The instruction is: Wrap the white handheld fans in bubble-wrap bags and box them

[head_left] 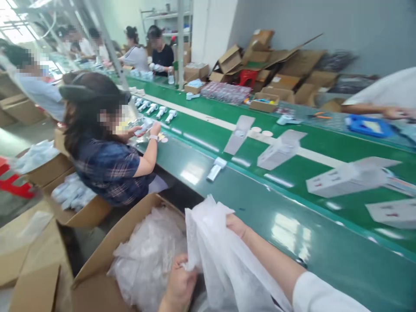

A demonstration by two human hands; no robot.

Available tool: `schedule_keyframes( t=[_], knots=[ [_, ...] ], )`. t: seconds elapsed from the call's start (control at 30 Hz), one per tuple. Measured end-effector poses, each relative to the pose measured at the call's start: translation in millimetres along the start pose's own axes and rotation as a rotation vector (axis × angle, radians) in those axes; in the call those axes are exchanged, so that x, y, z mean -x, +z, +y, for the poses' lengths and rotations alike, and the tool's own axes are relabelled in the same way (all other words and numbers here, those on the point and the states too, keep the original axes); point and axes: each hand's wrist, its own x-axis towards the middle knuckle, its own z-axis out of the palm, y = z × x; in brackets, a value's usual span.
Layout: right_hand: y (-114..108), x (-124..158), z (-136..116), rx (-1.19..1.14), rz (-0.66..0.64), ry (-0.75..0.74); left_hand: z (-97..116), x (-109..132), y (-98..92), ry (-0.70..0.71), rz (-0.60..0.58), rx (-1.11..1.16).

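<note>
Plastic bag pinched in both hands beside the bench.

Left hand closed on the bag's lower left edge; right hand pinches near its upper edge — bag draped between and below them. Cardboard box with heaped bags just beside the left hand, partly hidden by the held bag. Farther out: pale device on the bench, white cartons on the green belt — co-worker to the left.
</note>
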Motion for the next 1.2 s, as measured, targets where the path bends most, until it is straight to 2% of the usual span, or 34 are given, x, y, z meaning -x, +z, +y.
schedule_keyframes(
  t=[0.1,0.13,0.2,0.27,0.3,0.37,0.43,0.47,0.5,0.6,0.67,0.7,0.77,0.83,0.87,0.9,0.93,1.0,1.03,1.07,1.1,1.13,1.2],
  knots=[
    [-17.3,33.4,-42.5,-0.082,0.116,-0.121,8.1,-23.5,8.1,-0.146,-0.28,-0.294],
    [-24.4,47.0,-54.0,-0.107,0.165,-0.147,14.2,-36.0,13.0,-0.145,-0.301,-0.364],
    [-40.7,72.3,-69.3,-0.123,0.247,-0.162,26.0,-64.7,34.7,-0.048,-0.213,-0.377],
    [-60.6,89.6,-74.9,-0.1,0.288,-0.142,28.5,-91.2,75.7,0.033,-0.12,-0.287],
    [-72.1,94.2,-75.7,-0.082,0.304,-0.143,24.2,-101.6,102.1,0.004,-0.159,-0.264],
    [-99.1,96.4,-77.6,-0.027,0.405,-0.251,4.4,-116.4,159.0,-0.105,-0.374,-0.291],
    [-131.1,94.0,-83.9,0.085,0.606,-0.45,-24.3,-127.5,210.5,-0.153,-0.51,-0.409],
    [-148.4,93.3,-88.9,0.19,0.731,-0.535,-39.1,-133.8,231.5,-0.136,-0.501,-0.513],
    [-165.8,93.8,-94.4,0.317,0.852,-0.586,-52.9,-141.4,248.6,-0.109,-0.438,-0.648],
    [-209.7,105.4,-107.0,0.609,1.128,-0.597,-84.7,-171.2,279.5,-0.036,-0.159,-1.059],
    [-225.3,117.8,-105.5,0.703,1.231,-0.644,-98.2,-191.5,287.1,-0.049,-0.08,-1.189],
    [-228.5,123.3,-101.1,0.785,1.227,-0.695,-102.8,-199.9,288.0,-0.061,-0.08,-1.213],
    [-229.3,130.1,-87.3,1.092,1.094,-0.774,-106.3,-212.4,285.5,-0.083,-0.145,-1.219],
    [-229.1,131.1,-71.0,1.408,0.895,-0.715,-98.3,-221.6,278.8,-0.118,-0.221,-1.207],
    [-230.7,130.1,-63.3,1.501,0.834,-0.627,-88.9,-226.4,274.6,-0.107,-0.214,-1.207],
    [-233.8,128.8,-56.3,1.56,0.808,-0.527,-75.9,-232.0,270.2,-0.054,-0.156,-1.229],
    [-238.1,127.6,-50.2,1.591,0.8,-0.434,-60.1,-238.6,265.9,0.035,-0.046,-1.279],
    [-247.8,126.5,-41.0,1.607,0.793,-0.31,-24.7,-254.8,258.6,0.308,0.276,-1.468],
    [-251.6,126.8,-37.9,1.605,0.788,-0.282,-7.9,-263.6,255.8,0.379,0.405,-1.588],
    [-254.1,127.6,-35.9,1.599,0.785,-0.268,6.6,-272.1,253.7,0.398,0.476,-1.698],
    [-254.9,128.7,-34.9,1.588,0.791,-0.26,18.1,-279.7,252.2,0.372,0.494,-1.788],
    [-254.2,130.0,-34.8,1.574,0.8,-0.254,26.0,-285.6,251.3,0.325,0.464,-1.846],
    [-249.5,132.9,-37.3,1.537,0.811,-0.247,31.5,-290.3,251.4,0.254,0.349,-1.873]
  ],
)
